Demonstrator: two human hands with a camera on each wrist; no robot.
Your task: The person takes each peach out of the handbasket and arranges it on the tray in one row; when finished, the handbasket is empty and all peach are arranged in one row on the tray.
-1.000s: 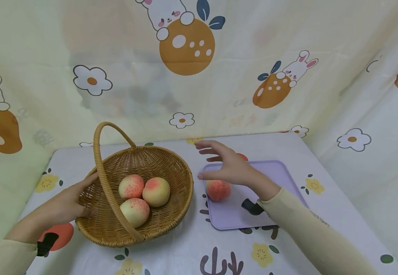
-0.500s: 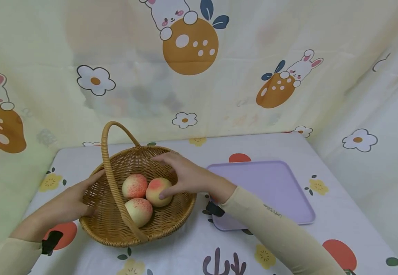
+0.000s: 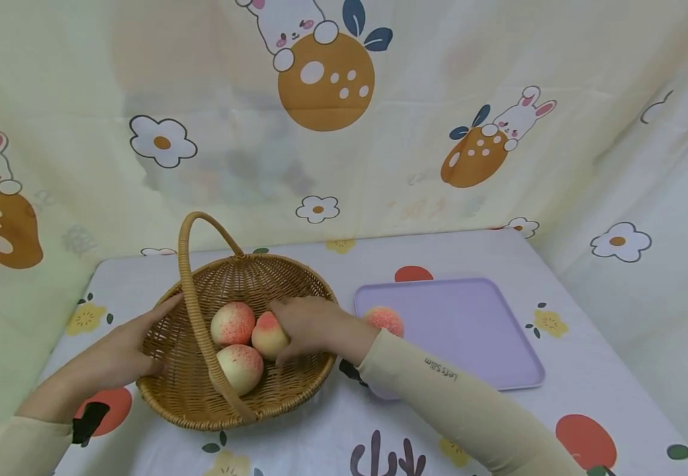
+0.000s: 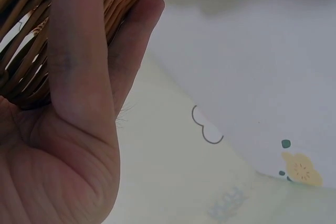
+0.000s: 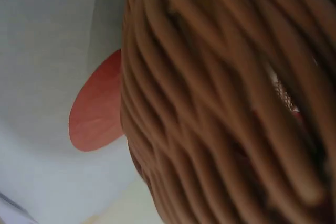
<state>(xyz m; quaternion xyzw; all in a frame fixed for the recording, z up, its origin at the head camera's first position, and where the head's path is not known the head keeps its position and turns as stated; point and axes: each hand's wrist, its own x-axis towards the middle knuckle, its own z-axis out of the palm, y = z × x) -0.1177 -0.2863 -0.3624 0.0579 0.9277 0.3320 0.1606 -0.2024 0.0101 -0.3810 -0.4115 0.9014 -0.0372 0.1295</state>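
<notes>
Peach with a red-blushed tip [image 3: 269,336] is found inside the wicker basket [image 3: 254,277], beside two more peaches, one [image 3: 233,324] to its left and one [image 3: 240,370] towards the basket's near rim. The basket itself is set on the left half of the surface [image 3: 314,436].

The blushed peach lies directly at the fingers of the right hand [image 3: 310,324], which is brought in over the basket's right rim. By the head view, the peach is gripped from its right: fingers are laid over the far side, the thumb is set at the near side, and the left face is left exposed. How firmly it is clamped cannot be told; the right wrist view is filled by wicker.

The right hand is clearly the nearer. By the left hand [image 3: 102,350] the basket's left rim is held, the thumb being hooked inside it, and the peach is kept apart from that hand by the handle [image 3: 192,311] and the other fruit.

No strong long axis is shown by so round a fruit. Its tip is judged to be turned upward and towards the surface's far edge; the opposite end is hidden. Another peach [image 3: 385,322] is seen by the left edge of the purple tray [image 3: 451,324], partly covered by the right sleeve [image 3: 433,383].
</notes>
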